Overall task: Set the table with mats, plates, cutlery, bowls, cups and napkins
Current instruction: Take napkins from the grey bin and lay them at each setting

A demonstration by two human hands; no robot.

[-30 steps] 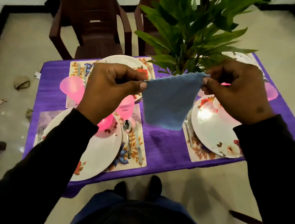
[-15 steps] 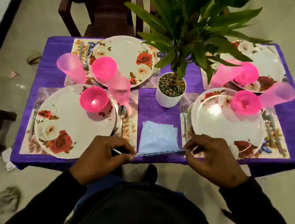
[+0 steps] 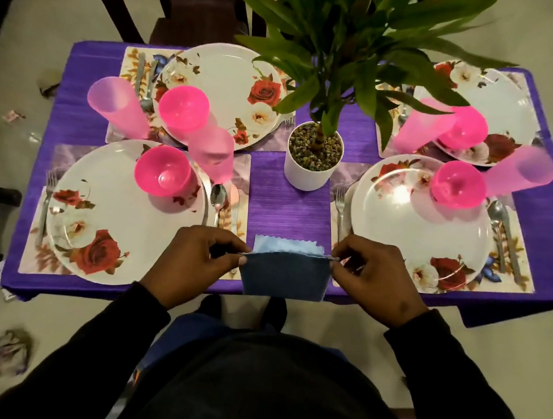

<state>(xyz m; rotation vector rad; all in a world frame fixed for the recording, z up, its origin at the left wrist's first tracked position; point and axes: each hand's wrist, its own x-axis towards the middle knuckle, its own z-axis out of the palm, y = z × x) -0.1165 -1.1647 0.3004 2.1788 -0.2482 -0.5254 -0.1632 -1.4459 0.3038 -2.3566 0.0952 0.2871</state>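
Head view: both hands pinch a blue napkin point(image 3: 284, 274) by its upper corners, the left hand point(image 3: 193, 262) on one side and the right hand point(image 3: 375, 279) on the other, thumb and fingers curled onto the cloth. It hangs folded over the near edge of the purple tablecloth point(image 3: 287, 203), between two floral plates point(image 3: 122, 222) on their mats point(image 3: 239, 188). Pink bowls point(image 3: 164, 170) sit on the plates, with pink cups point(image 3: 210, 153) and cutlery alongside. A potted plant point(image 3: 313, 160) stands mid-table.
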